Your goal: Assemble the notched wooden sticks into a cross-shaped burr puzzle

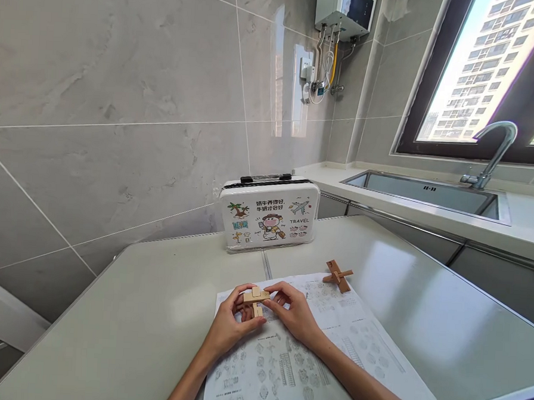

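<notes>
Light wooden interlocking puzzle pieces (255, 296), joined crosswise, are held between my two hands above a printed sheet. My left hand (231, 322) grips them from the left, thumb at the lower block and fingers behind and at the top. From the right, my right hand (294, 312) pinches the end of the crosspiece between thumb and fingers. Beneath both hands lies the instruction sheet (280, 368), covered in small drawings of puzzle shapes. A darker brown wooden puzzle (338, 276), made of crossed pieces, rests at the sheet's upper right edge.
A white cartoon-printed case (270, 215) stands at the back of the pale table (144, 313), against the tiled wall. To the right is a counter with a sink (428, 193) and a faucet (493, 155). A water heater (343, 13) hangs in the corner.
</notes>
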